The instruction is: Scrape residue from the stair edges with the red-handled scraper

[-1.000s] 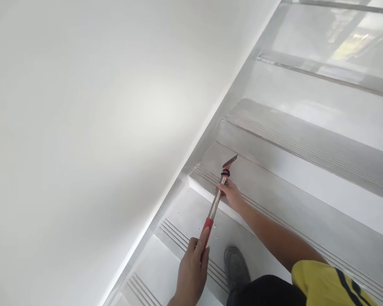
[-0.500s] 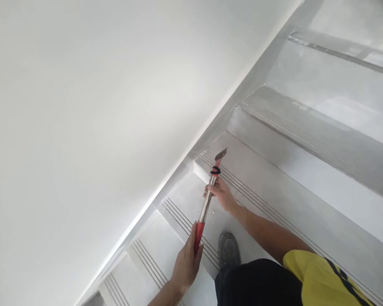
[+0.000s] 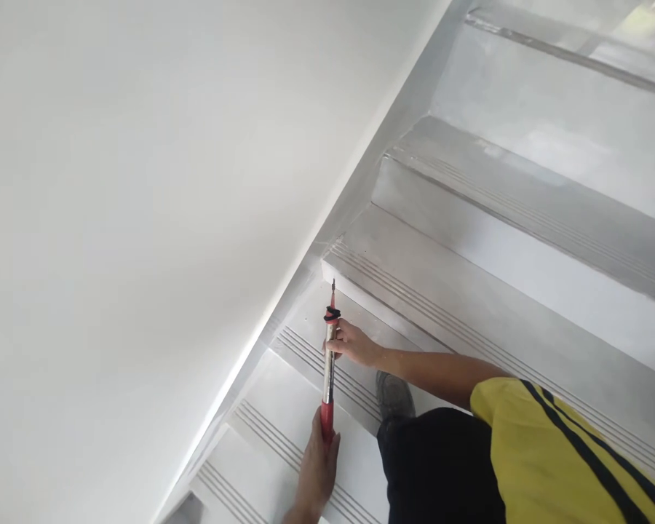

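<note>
Scraper (image 3: 328,364) gripped by both hands, left hand (image 3: 317,466), right hand (image 3: 352,342), above stairs (image 3: 469,291)

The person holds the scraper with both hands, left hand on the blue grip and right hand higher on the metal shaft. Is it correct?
Not quite. The head view shows the grip of the scraper is red, not blue. The left hand holds it and the right hand holds the metal shaft higher up.

The person is wearing a yellow shirt (image 3: 546,451) — short-sleeved, with black stripes running diagonally across it. Below the shirt, black trousers (image 3: 437,466) are showing. Just left of the trousers, a grey shoe (image 3: 393,397) is showing — dusty, worn. Both forearms are going bare, with no gloves on the left hand (image 3: 316,473) or the right hand (image 3: 352,343).
</note>
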A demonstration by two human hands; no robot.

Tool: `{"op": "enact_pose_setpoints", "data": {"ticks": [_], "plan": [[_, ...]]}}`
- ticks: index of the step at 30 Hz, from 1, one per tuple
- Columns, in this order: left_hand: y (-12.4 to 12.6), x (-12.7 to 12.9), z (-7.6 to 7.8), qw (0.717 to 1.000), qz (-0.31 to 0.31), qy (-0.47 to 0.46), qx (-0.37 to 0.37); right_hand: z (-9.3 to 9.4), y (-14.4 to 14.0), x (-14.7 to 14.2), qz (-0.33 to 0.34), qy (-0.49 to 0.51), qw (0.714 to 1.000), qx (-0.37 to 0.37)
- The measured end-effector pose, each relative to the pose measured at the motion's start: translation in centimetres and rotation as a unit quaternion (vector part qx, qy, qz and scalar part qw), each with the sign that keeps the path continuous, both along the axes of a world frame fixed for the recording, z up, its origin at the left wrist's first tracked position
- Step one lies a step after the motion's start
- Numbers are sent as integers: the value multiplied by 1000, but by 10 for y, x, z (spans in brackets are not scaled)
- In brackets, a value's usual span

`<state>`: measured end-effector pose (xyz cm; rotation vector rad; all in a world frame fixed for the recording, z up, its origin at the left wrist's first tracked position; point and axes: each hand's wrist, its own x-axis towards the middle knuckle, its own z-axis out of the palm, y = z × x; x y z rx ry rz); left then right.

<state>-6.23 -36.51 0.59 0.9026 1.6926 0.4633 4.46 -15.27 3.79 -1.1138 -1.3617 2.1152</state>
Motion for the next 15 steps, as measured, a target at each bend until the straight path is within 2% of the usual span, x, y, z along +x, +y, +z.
{"op": "enact_pose_setpoints", "data": {"ticks": [5, 10, 13, 15], "plan": [[-11, -12, 14, 1000, 4, 4, 18, 16, -25, 3, -54, -13, 998, -5], [-37, -29, 19, 1000, -25, -6, 2, 17, -67, 22, -112, -29, 993, -32], [-55, -33, 23, 989, -29, -123, -82, 13, -89, 34, -135, -39, 988, -63], [-67, -33, 26, 960, -17, -237, -148, 9, -99, 40, -135, -50, 986, -82]]}}
